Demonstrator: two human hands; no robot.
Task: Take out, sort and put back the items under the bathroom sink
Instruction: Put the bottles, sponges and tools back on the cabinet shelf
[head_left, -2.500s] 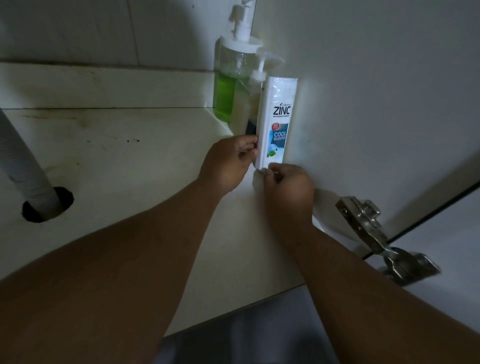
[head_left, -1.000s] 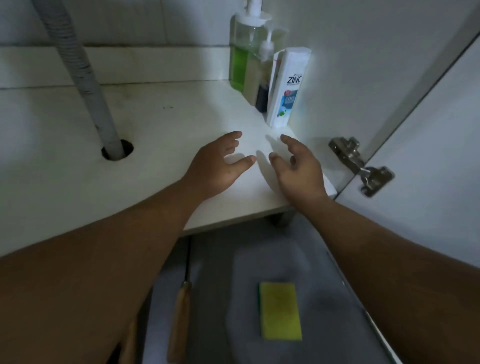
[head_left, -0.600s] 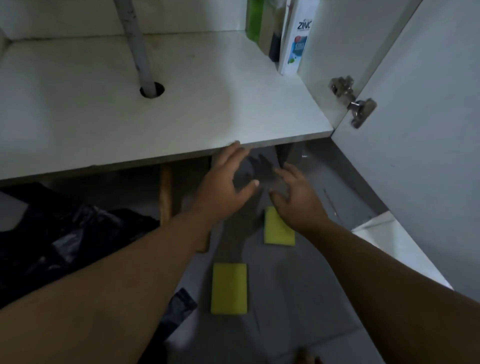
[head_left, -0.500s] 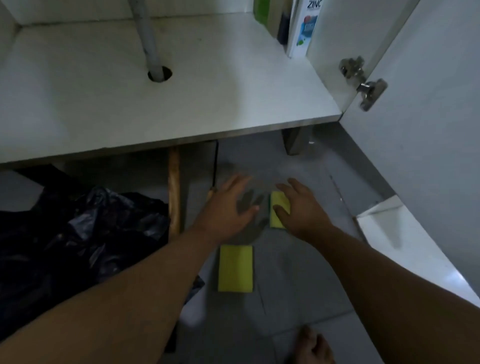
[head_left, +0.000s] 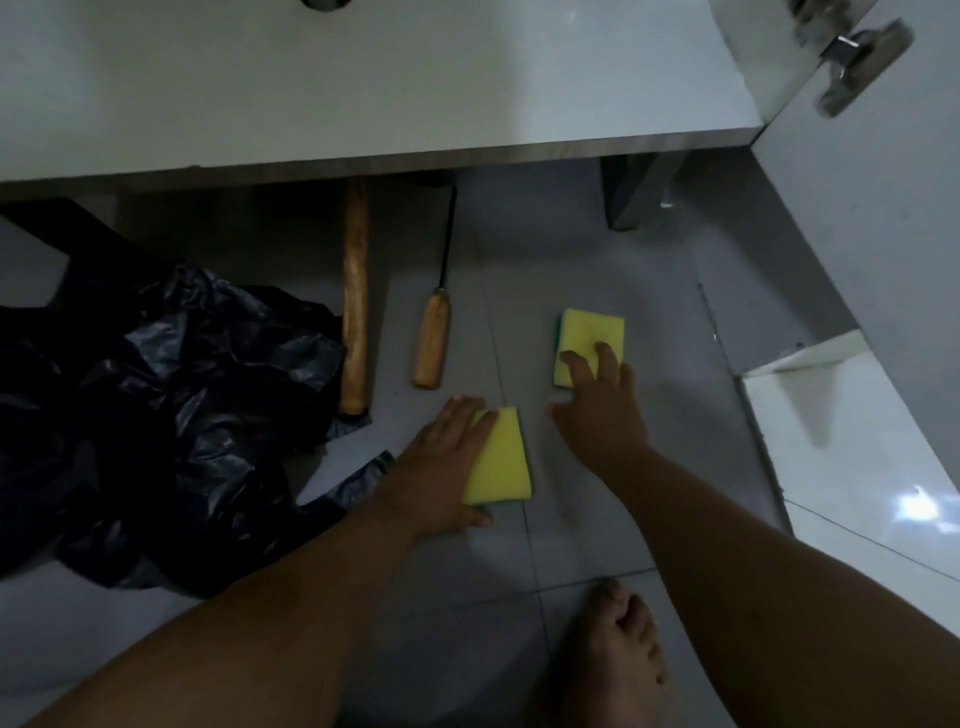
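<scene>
Dim grey tiled floor (head_left: 571, 249) below a white cabinet shelf (head_left: 415, 88).

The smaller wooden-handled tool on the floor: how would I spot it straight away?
Start at the front edge of the white cabinet floor and look down to the grey tiles. Two wooden handles lie side by side there; the smaller tool is the right one, shorter than the long wooden handle, with a thin dark metal shaft.

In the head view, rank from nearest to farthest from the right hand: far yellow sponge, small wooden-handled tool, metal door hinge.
From the right hand:
1. Far yellow sponge, under its fingertips.
2. Small wooden-handled tool, on the floor to the left.
3. Metal door hinge, top right.
</scene>
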